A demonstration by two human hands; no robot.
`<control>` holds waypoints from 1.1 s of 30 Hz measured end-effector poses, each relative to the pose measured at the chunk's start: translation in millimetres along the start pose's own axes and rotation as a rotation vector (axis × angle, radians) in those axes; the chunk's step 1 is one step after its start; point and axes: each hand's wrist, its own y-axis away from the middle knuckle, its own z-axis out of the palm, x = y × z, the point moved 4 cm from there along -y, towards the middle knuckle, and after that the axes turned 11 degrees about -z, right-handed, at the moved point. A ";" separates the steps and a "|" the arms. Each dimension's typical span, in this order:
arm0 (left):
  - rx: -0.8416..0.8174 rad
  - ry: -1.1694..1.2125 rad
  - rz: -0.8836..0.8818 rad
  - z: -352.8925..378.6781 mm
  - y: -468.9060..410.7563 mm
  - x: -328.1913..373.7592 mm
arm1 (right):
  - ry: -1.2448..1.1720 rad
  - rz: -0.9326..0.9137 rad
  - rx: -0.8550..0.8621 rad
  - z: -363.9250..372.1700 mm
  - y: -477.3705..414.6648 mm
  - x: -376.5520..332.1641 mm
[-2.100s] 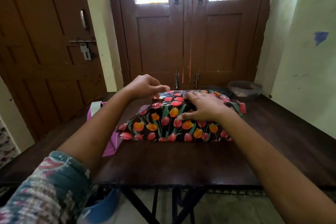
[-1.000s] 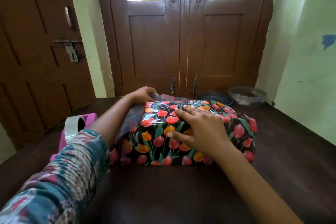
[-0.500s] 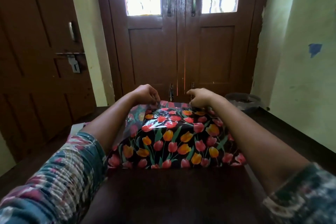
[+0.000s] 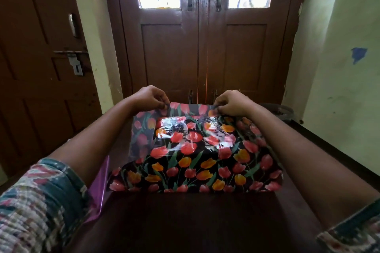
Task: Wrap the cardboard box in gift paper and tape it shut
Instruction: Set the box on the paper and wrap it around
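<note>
On the dark table (image 4: 185, 222), tulip-printed gift paper (image 4: 195, 170) covers the cardboard box at the middle, hiding it completely. The left grip (image 4: 151, 96) and the right grip (image 4: 230, 101) each pinch the paper's far edge, holding it raised over the glossy top. A purple sheet (image 4: 100, 191) lies just left of the parcel, partly under the left forearm. A dark bowl (image 4: 281, 111) sits at the far right, mostly blocked by the right forearm; its contents cannot be told. A brown double door (image 4: 205, 57) stands behind.
</note>
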 end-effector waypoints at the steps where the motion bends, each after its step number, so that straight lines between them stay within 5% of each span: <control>1: 0.002 -0.002 0.011 -3.1 4.3 1.8 | -0.008 -0.022 0.011 -2.4 4.3 -2.5; 23: -0.119 -0.130 0.153 27.0 94.9 9.8 | 0.018 -0.121 0.085 8.1 95.3 -28.3; 30: -0.440 -0.273 0.052 27.7 108.0 18.7 | 0.009 0.012 -0.516 6.8 128.0 -52.1; 33: -0.465 -0.328 0.085 28.8 109.6 24.9 | 0.043 0.026 -0.558 9.8 132.3 -57.4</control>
